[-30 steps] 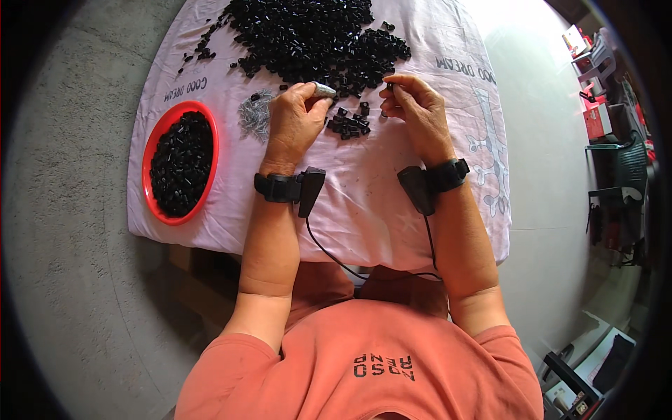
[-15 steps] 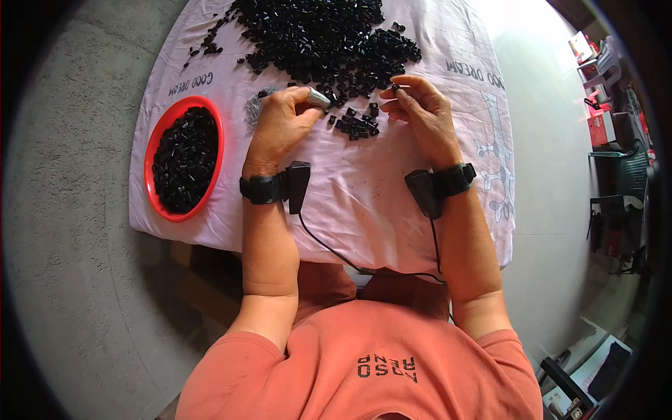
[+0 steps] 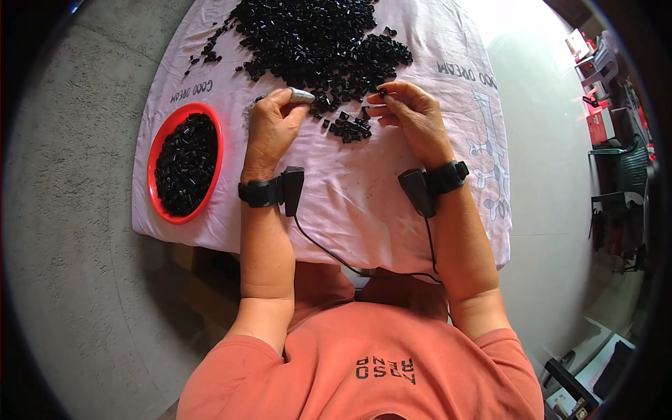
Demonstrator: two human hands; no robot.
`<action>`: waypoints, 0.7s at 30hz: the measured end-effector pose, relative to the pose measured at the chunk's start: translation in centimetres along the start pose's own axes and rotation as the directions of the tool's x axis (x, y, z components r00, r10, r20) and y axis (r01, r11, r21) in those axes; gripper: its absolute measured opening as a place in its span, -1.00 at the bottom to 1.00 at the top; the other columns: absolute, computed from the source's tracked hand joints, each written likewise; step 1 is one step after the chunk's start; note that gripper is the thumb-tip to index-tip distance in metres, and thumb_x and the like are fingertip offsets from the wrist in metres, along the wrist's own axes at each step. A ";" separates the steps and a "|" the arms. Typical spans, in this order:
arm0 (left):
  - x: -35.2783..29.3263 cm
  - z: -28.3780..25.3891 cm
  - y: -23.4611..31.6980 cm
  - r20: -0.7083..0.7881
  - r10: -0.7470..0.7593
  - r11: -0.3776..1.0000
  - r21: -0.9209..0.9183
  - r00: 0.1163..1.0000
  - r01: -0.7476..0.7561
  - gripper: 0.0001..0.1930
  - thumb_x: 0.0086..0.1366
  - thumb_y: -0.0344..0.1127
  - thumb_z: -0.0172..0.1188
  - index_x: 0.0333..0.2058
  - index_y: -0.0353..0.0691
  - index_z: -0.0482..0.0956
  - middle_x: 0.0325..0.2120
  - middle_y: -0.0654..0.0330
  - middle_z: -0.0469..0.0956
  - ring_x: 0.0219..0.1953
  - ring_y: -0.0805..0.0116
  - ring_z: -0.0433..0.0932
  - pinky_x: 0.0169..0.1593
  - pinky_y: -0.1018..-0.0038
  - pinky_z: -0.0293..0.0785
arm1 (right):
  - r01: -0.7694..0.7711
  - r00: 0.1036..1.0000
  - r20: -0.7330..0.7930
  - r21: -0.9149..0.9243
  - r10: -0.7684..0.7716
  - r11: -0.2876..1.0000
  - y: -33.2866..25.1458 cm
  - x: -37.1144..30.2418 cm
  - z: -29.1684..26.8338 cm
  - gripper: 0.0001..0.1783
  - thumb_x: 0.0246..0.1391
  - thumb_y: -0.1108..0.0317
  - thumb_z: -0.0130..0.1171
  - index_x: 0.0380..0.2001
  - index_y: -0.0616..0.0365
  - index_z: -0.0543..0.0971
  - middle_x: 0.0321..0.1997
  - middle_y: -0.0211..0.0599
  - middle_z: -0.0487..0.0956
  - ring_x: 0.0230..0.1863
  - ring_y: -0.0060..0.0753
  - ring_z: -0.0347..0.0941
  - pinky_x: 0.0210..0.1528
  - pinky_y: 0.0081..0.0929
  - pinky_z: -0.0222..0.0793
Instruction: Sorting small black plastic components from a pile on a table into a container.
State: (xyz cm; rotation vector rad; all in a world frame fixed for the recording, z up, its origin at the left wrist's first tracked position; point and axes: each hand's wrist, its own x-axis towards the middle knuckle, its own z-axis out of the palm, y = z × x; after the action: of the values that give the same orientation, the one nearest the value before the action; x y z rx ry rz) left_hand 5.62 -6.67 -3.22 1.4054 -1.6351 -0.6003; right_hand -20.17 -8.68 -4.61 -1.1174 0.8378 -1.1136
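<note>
left hand [image 3: 269, 129] pinching grey piece [image 3: 302, 94] | right hand [image 3: 413, 115] pinching black piece [image 3: 382, 91]

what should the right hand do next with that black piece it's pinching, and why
Probably bring the small black piece in the right hand across to the silvery part the left hand holds. The two hands sit close together and apart from the big black pile, so joining them looks likeliest.

Both hands [image 3: 273, 129] [image 3: 409, 115] pick at black pieces [image 3: 315, 35].
</note>
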 end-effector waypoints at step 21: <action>-2.9 2.4 2.0 0.072 0.081 0.941 0.323 0.994 -0.100 -0.81 0.13 -0.48 0.32 -0.23 -0.28 0.69 -0.44 0.18 0.57 -0.46 0.42 0.55 -0.34 0.48 0.48 | 0.236 0.945 0.031 -0.750 -0.324 0.618 0.1 -0.9 -0.8 -0.75 0.09 0.56 0.18 -0.19 0.09 0.73 -0.38 -0.44 0.58 -0.38 -0.60 0.48 -0.30 -0.52 0.43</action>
State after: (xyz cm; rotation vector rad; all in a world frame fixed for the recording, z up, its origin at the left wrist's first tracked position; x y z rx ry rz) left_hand 2.49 -3.85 -3.66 1.5482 -1.8990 -0.3272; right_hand -21.09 -8.03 -4.94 -1.9542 1.3056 -1.1084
